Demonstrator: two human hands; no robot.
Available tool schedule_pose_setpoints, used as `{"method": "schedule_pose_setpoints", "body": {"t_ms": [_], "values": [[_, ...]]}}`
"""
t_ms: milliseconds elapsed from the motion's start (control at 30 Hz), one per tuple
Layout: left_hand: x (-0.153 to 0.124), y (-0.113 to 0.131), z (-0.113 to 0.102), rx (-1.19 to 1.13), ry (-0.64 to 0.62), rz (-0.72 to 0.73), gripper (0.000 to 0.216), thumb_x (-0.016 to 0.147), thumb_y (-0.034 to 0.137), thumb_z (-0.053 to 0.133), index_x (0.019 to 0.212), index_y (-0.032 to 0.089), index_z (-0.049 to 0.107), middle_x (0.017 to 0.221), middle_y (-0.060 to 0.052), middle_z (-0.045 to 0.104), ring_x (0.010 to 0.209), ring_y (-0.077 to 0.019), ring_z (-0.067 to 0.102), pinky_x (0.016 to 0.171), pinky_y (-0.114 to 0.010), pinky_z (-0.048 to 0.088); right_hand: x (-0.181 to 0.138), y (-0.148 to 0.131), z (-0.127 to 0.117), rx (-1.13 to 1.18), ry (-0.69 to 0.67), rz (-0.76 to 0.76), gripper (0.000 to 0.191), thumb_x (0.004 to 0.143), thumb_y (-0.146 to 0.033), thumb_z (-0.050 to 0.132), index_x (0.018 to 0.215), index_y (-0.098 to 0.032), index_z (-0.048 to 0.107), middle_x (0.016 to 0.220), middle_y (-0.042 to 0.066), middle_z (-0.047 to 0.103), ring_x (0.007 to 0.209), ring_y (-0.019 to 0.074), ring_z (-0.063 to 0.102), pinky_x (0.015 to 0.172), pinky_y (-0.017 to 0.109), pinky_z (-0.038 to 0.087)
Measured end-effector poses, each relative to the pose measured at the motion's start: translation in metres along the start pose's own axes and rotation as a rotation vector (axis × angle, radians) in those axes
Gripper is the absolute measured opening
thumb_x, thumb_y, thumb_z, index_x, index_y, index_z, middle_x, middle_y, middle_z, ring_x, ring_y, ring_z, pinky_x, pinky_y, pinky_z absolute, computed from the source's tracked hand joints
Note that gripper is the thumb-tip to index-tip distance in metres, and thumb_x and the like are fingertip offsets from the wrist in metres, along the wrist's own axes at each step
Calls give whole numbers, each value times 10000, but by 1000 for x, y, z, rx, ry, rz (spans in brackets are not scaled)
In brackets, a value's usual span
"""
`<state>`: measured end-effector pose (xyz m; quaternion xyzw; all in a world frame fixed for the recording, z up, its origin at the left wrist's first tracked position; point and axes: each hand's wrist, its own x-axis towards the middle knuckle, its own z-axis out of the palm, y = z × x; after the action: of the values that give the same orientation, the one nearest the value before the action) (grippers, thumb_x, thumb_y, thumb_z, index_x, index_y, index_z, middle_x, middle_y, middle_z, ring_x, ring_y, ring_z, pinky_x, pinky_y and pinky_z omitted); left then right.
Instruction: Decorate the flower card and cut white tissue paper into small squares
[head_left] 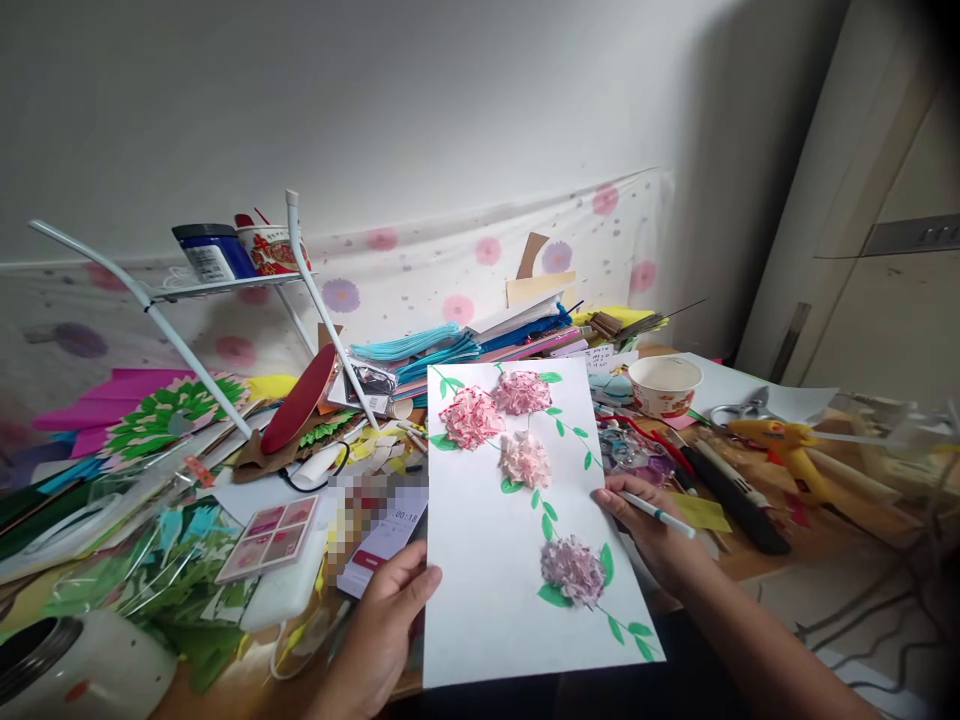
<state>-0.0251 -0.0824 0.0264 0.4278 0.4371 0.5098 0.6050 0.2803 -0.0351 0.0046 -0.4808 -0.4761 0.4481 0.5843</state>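
I hold up a white sheet of paper with several crumpled paper flowers in pink and purple and drawn green leaves and stems. My left hand grips the sheet's lower left edge, thumb on top. My right hand holds the right edge and also pinches a white pen with a green tip between its fingers.
The desk is crowded with craft paper, a green paper fan, a red paddle, stacked coloured sheets, a paper cup, a yellow glue gun, scissors and a phone. A white wire rack holds jars.
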Motion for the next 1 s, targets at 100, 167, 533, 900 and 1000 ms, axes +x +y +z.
{"method": "schedule_pose_setpoints", "body": {"t_ms": [100,167,533,900,1000], "values": [[6,-2,1,-14,-34,4,359,793,319,718,1128,196,678,1058,-84,725,1020,-270,651,902,-379,495,1,2,0,-25,-30,20,289,696,-459,739,709,-181,660,636,-13,608,571,137,516,526,245,388],[8,-6,3,-41,-44,-10,364,812,309,701,1157,200,660,1069,-84,721,1014,-267,654,889,-382,500,1,6,0,-50,-40,33,300,707,-470,729,714,-179,655,630,-9,612,563,142,527,517,249,389],[8,-18,12,27,58,17,456,752,420,733,1130,172,670,1041,-106,726,920,-297,678,785,-382,530,2,-33,5,-594,43,-704,151,871,-173,532,997,-239,581,987,60,690,857,212,623,773,339,475],[4,-21,11,103,60,42,411,756,452,718,1062,179,701,987,-90,733,928,-296,664,796,-373,524,24,-73,51,-1087,-461,-888,314,712,-7,456,962,-156,574,910,121,660,904,279,499,769,397,452],[5,-21,11,104,59,47,388,770,438,708,1068,190,703,979,-81,734,934,-295,660,801,-372,522,22,-70,47,-984,-462,-856,259,726,-47,489,936,-181,562,868,95,649,849,262,503,727,378,448]]}}
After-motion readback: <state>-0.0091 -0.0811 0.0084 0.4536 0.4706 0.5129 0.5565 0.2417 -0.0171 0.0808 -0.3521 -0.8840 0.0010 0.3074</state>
